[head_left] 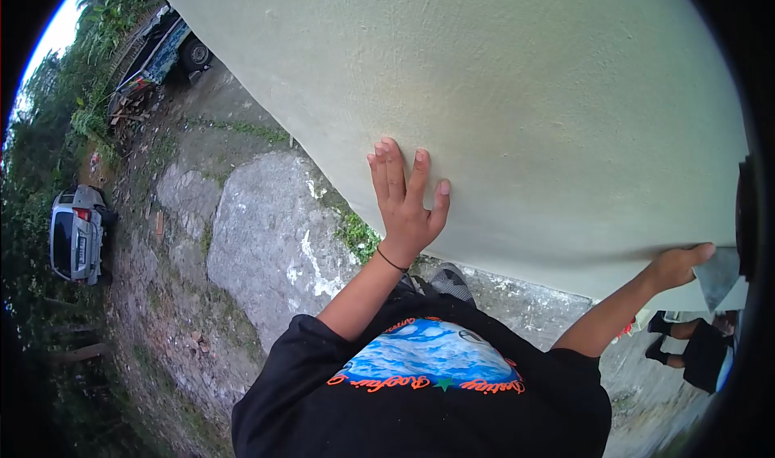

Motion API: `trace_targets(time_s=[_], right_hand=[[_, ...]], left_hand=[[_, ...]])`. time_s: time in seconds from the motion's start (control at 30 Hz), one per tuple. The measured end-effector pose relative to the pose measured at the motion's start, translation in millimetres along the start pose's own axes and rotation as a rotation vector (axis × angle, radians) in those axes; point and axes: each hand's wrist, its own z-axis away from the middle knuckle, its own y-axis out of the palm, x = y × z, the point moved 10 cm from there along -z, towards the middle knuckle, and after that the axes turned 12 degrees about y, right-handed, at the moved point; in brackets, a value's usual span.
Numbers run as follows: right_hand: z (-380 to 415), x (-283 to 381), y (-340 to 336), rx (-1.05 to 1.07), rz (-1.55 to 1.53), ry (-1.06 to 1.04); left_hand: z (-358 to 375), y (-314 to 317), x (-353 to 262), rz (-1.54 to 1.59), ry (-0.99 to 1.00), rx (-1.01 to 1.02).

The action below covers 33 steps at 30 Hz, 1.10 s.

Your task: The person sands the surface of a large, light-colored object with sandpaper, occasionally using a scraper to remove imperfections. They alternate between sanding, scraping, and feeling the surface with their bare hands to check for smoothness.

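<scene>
My left hand point(406, 207) lies flat on the pale, painted wall point(525, 135), its fingers spread and nothing in it. A dark band circles that wrist. Far to the right, my right hand point(680, 267) is closed beside a scraper point(717, 277) with a flat, grey, triangular metal blade. Its handle is hidden by the hand, close to the wall's right end.
A dark upright edge point(744, 220) stands at far right. Below it is another person point(702, 349) in dark clothes. Rough concrete ground point(258, 224) runs along the wall at left, with a silver car point(78, 233), a truck point(165, 50) and greenery point(32, 151).
</scene>
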Motion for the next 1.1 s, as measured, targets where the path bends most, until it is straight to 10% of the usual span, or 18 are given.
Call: trace_targets(time_s=[0.2, 0.37, 0.43, 0.53, 0.7, 0.8, 1.1], right_hand=[[49.6, -34.4, 16.8, 0.051, -0.101, 0.001], [113.7, -53.1, 20.0, 0.246, 0.116, -0.766], [69.4, -15.4, 8.7, 0.186, 0.060, -0.663], [18.9, 13.0, -5.9, 0.090, -0.078, 0.153], [52.2, -38.6, 18.2, 0.100, -0.159, -0.012], [165.3, -61.2, 28.5, 0.224, 0.118, -0.764], [33.0, 14.8, 8.1, 0.118, -0.195, -0.015]], left_hand=[[-7.4, -5.2, -3.9, 0.131, -0.087, -0.014], [-4.5, -7.4, -0.6, 0.176, -0.124, 0.044], [-6.5, -9.1, -0.9, 0.193, -0.119, 0.068], [-6.0, -6.9, -1.9, 0.214, -0.124, 0.067], [-5.3, -9.2, -2.4, 0.233, -0.143, 0.044], [-1.1, -11.7, -2.8, 0.224, -0.126, 0.064], [3.5, -6.1, 3.8, 0.208, -0.072, 0.132]])
